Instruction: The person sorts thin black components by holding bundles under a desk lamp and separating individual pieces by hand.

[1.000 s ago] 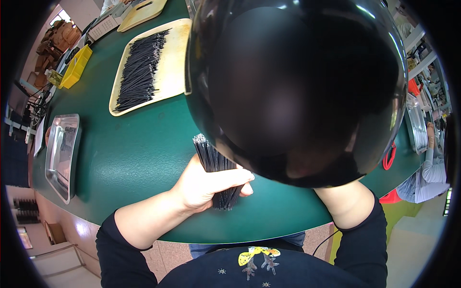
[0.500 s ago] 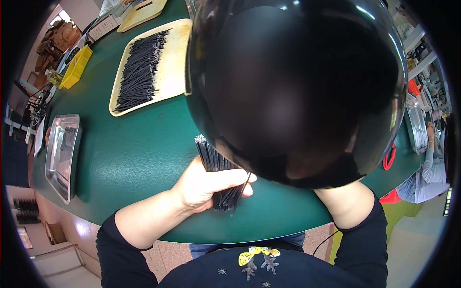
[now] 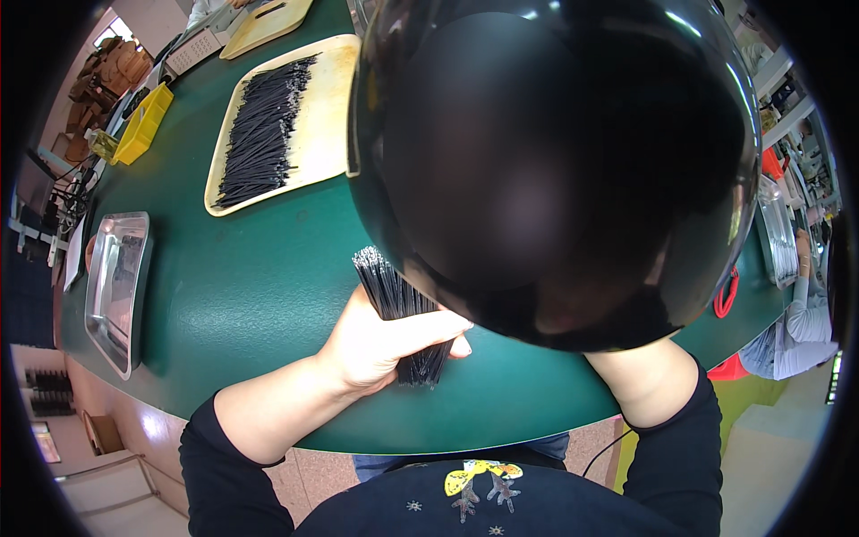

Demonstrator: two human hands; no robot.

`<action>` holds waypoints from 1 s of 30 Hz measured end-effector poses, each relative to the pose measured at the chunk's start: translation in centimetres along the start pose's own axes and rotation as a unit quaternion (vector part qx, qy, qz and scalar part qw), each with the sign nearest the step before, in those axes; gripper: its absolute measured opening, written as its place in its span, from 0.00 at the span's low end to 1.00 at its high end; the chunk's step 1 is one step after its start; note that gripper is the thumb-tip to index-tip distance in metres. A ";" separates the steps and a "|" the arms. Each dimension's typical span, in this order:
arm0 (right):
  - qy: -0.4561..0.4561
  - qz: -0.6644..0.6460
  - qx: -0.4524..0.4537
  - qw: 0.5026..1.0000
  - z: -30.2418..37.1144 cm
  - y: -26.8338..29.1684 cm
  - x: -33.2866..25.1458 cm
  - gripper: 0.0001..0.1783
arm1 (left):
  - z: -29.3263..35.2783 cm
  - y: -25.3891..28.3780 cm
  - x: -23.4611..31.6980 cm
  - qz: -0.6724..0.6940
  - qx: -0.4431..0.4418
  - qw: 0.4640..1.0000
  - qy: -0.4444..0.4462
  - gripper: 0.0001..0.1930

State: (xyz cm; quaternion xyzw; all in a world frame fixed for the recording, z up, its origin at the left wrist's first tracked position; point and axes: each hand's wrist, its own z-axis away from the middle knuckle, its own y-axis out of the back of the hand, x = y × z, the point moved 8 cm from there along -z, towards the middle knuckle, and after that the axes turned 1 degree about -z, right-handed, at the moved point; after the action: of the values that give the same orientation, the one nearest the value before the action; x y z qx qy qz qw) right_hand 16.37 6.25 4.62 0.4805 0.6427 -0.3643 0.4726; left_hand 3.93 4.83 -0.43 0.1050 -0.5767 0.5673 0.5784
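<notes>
My left hand is closed around a bundle of short black wires over the near part of the table. Their silvery stripped ends fan out past the thumb side, and the other ends stick out below the fingers. A large glossy black dome fills the upper middle and right of the view, its lower rim close to my left fingertips. My right forearm reaches under that dome, which hides the right hand completely. I cannot see what the right hand touches.
A cream tray with many more black wires lies on the green table, beyond my left hand. Farther left are a clear plastic tray and a yellow bin. Red-handled pliers or scissors lie right of the dome. Another person's arm shows far right.
The wire bundle in my left hand has tilted and shifted slightly up and left, showing more of its silvery ends. A single wire that slanted by the thumb no longer stands apart.
</notes>
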 end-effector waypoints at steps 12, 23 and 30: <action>0.005 0.001 -0.007 1.000 0.0 -0.3 0.1 0.10 | -0.6 -0.1 -0.7 0.058 -0.036 0.997 -0.026 0.03; -0.010 -0.031 -0.098 0.995 0.1 -1.9 1.0 0.09 | 0.1 -0.3 2.8 -0.221 0.004 0.954 -0.205 0.06; -0.021 -0.027 -0.202 0.979 0.8 -3.6 1.0 0.09 | -0.4 -0.5 0.8 -0.188 -0.023 0.980 -0.054 0.05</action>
State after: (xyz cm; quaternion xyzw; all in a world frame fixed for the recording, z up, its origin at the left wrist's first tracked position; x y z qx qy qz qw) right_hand 13.06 4.83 3.47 0.3502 0.7058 -0.2495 0.5630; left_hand 4.23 5.40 0.36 0.2284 -0.5900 0.4286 0.6450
